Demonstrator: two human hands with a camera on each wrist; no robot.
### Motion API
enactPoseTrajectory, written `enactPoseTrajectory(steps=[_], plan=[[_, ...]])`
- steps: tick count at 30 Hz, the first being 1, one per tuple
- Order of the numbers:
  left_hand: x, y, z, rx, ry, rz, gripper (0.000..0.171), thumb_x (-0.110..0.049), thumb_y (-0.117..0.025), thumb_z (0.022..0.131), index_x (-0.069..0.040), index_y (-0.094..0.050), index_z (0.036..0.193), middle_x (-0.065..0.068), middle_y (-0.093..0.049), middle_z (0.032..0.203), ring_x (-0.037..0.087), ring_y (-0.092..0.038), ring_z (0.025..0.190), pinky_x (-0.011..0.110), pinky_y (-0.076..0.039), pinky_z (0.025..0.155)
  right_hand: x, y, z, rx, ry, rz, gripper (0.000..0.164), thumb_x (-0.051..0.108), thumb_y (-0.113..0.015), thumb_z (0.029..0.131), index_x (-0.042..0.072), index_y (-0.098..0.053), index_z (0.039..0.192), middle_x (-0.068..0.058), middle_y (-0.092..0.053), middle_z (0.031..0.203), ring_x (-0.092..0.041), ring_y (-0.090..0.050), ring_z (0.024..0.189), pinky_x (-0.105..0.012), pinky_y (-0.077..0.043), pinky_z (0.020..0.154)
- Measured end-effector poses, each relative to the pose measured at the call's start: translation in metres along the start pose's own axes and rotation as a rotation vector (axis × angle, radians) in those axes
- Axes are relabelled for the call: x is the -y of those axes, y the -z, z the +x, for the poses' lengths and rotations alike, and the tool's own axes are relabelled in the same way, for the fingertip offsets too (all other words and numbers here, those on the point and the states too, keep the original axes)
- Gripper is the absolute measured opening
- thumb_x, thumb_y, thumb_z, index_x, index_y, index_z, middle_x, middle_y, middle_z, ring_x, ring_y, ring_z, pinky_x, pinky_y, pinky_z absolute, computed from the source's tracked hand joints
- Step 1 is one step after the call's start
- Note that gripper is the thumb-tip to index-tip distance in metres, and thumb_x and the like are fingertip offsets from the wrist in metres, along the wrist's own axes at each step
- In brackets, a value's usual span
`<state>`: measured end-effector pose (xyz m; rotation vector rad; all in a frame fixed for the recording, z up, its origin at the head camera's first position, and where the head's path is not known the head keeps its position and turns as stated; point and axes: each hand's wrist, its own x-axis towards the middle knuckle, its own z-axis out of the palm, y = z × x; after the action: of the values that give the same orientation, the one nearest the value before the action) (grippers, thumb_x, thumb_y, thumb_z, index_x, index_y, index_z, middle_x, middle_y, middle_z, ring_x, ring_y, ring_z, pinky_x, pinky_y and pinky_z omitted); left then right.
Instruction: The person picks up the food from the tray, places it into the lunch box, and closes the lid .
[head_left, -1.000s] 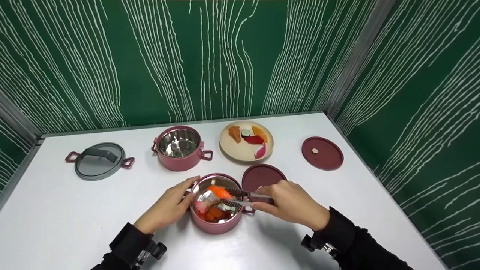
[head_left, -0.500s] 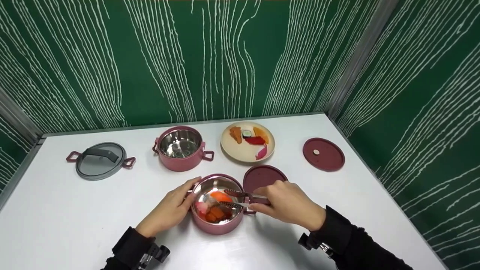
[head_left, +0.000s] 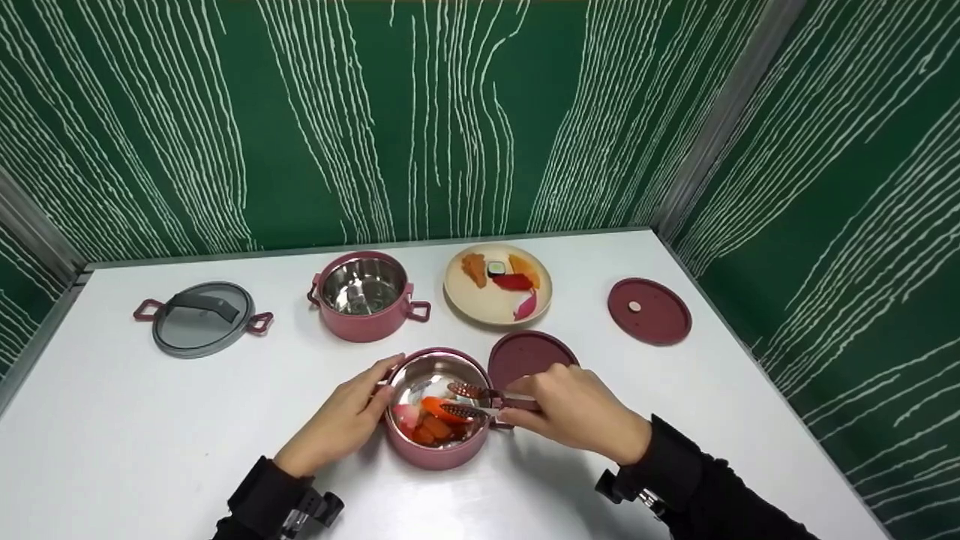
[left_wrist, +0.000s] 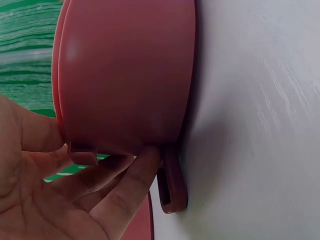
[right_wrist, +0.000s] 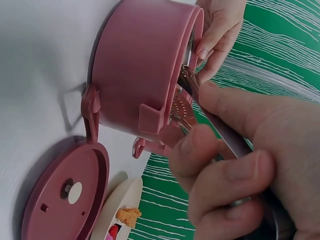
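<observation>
A pink pot (head_left: 437, 456) with a steel inside stands near the front of the white table, holding several pieces of toy food (head_left: 435, 429) in orange, pink and brown. My left hand (head_left: 337, 420) grips its left side, thumb at the rim and fingers (left_wrist: 127, 192) against the wall by the handle (left_wrist: 172, 185). In my right hand (head_left: 581, 414) are perforated metal tongs (right_wrist: 225, 132), their two heads reaching inside the pot from the right. The tongs' heads stand apart; the lower one touches or overlaps an orange piece (head_left: 439, 406). Whether they pinch it, I cannot tell.
Behind stands a second pink pot (head_left: 364, 326). A cream plate (head_left: 472, 304) bears several food pieces. One dark red lid (head_left: 529, 349) lies beside the front pot, another (head_left: 651, 319) farther right. A glass lid (head_left: 195, 330) lies left. Green walls (head_left: 300, 150) bound the table.
Inside the pot, the orange piece has shifted towards the front, nearer the brown pieces. The tongs have moved only slightly. My left hand keeps its place on the pot.
</observation>
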<state>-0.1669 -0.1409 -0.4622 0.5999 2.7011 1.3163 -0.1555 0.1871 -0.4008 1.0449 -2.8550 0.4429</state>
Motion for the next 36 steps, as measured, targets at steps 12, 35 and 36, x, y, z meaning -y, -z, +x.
enactPoseTrajectory(steps=[12,35,36], plan=[[0.000,-0.002,-0.002,-0.026,-0.001,0.003,0.048,-0.012,-0.053,0.112,-0.008,-0.048,0.160,0.020,-0.057,0.159,0.044,-0.051,0.150,0.063,-0.037,0.127,-0.005,0.005,0.003,-0.013,-0.058,0.087,0.028,0.042,-0.075,0.101,0.015,-0.079,0.097,0.008,-0.069,0.076,-0.002,-0.056,0.064,-0.025,-0.045,0.056],[-0.001,-0.003,-0.003,-0.037,-0.001,0.006,0.046,-0.013,-0.051,0.113,-0.008,-0.049,0.159,0.021,-0.055,0.160,0.045,-0.050,0.150,0.064,-0.038,0.126,-0.087,0.011,0.039,-0.115,-0.301,0.076,0.029,0.042,-0.073,0.103,0.016,-0.082,0.112,0.009,-0.038,0.060,-0.009,-0.038,0.056,-0.028,-0.029,0.052],[-0.001,-0.003,-0.003,-0.035,0.000,0.007,0.046,-0.013,-0.051,0.113,-0.009,-0.049,0.159,0.021,-0.055,0.160,0.045,-0.050,0.150,0.064,-0.038,0.126,-0.090,0.011,0.042,-0.121,-0.309,0.065,0.029,0.042,-0.073,0.103,0.015,-0.082,0.111,0.009,-0.039,0.060,-0.010,-0.039,0.056,-0.028,-0.029,0.053]])
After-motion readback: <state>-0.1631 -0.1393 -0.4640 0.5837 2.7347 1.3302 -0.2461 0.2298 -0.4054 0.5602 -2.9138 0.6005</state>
